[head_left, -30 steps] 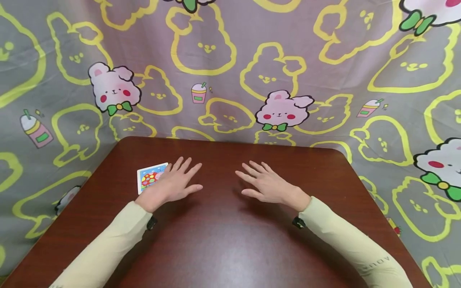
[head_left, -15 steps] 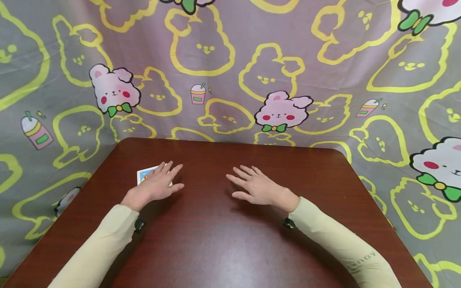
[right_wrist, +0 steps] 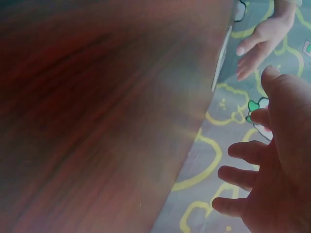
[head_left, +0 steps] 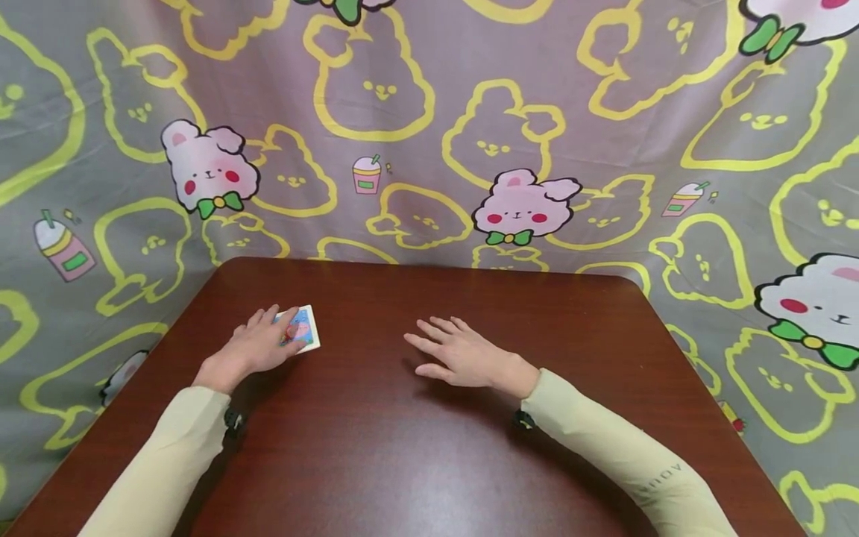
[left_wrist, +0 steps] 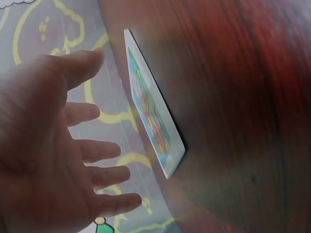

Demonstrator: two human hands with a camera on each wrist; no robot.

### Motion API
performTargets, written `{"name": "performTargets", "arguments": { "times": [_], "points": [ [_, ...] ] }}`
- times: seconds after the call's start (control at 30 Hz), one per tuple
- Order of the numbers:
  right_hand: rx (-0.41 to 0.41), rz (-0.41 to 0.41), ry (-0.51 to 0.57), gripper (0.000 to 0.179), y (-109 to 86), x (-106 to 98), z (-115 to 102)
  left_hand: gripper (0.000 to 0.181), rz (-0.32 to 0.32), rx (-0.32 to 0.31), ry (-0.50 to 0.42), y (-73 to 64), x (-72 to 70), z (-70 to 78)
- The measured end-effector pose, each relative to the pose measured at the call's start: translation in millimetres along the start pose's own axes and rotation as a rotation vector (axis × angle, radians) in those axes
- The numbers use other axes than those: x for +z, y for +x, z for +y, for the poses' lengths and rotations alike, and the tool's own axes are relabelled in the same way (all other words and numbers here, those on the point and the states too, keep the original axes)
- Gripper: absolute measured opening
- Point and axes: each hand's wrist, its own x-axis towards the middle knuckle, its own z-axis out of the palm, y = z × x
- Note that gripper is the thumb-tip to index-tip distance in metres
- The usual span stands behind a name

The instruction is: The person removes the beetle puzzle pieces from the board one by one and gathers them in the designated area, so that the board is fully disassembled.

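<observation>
A flat square picture board (head_left: pixel 305 328) with a white border and a colourful cartoon print lies on the left part of the table. My left hand (head_left: pixel 251 347) is over its left side and hides much of the print in the head view. In the left wrist view, a gap separates this hand's spread fingers from the board (left_wrist: pixel 149 109). To the right, my right hand (head_left: pixel 466 356) hovers above the bare tabletop with its fingers extended and nothing in its grasp. The right wrist view shows the board edge-on, near the left hand (right_wrist: pixel 266 41).
The brown wooden table (head_left: pixel 416 455) has rounded far corners. A grey curtain (head_left: pixel 429 82) with yellow outlines and cartoon rabbits hangs close behind it and along both sides. Each wrist carries a small black device.
My left hand has moved left across the board, uncovering its right side and covering its left. My right hand has drifted left too. The board lies where it was.
</observation>
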Motion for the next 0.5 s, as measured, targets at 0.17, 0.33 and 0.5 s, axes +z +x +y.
{"name": "performTargets", "arguments": {
  "times": [0.17, 0.33, 0.5],
  "points": [
    [-0.03, -0.017, 0.002, 0.063, 10.5, 5, -8, 0.084, -0.019, -0.049, -0.022, -3.5, -2.7, -11.8],
    [-0.039, -0.042, 0.008, 0.063, 20.3, 8, -15, 0.087, -0.049, -0.092, -0.025, -4.0, -2.4, -21.9],
    [-0.031, -0.073, 0.035, 0.063, 28.1, 8, -18, 0.088, -0.07, -0.111, -0.013, -4.7, -1.0, -31.1]
  ]
}}
